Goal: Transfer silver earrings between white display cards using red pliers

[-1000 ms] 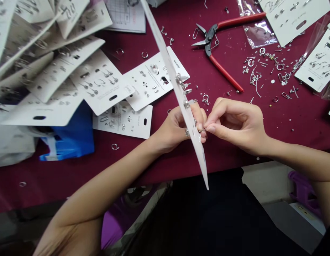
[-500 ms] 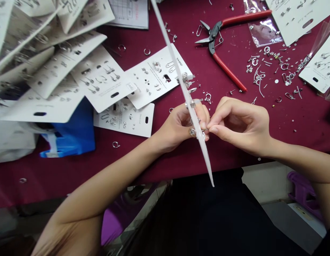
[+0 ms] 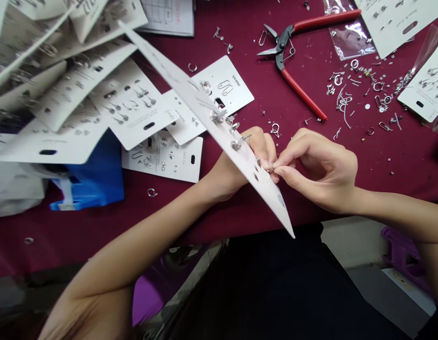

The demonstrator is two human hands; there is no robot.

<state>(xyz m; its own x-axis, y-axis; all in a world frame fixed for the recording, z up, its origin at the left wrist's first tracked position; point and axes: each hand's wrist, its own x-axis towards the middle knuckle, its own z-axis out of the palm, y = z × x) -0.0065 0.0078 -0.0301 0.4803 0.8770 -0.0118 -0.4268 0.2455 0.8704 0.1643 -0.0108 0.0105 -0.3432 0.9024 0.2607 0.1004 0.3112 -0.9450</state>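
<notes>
My left hand [image 3: 236, 165] grips a white earring card [image 3: 204, 111], partly hidden behind it, with fingertips around its right edge. The card is tilted, so I see its face at a slant; several silver earrings [image 3: 236, 144] stick out from it. My right hand [image 3: 318, 165] is closed in a pinch at the card's lower part, thumb and forefinger on a tiny silver piece [image 3: 270, 170], likely an earring part, mostly covered by the fingertips. Both hands' fingertips nearly meet there, above the table's near edge.
Cutting pliers with red handles [image 3: 304, 94] lie open on the maroon cloth [image 3: 233, 212]. Loose metal findings [image 3: 346, 101] are scattered at right. Many earring cards [image 3: 126, 104] pile up at left, over a blue tape dispenser [image 3: 98, 174]. More cards [image 3: 426, 85] lie at far right.
The held card has turned from nearly edge-on to a slant, its far end swinging left and showing more of its face. My right hand stays pinched at the card.
</notes>
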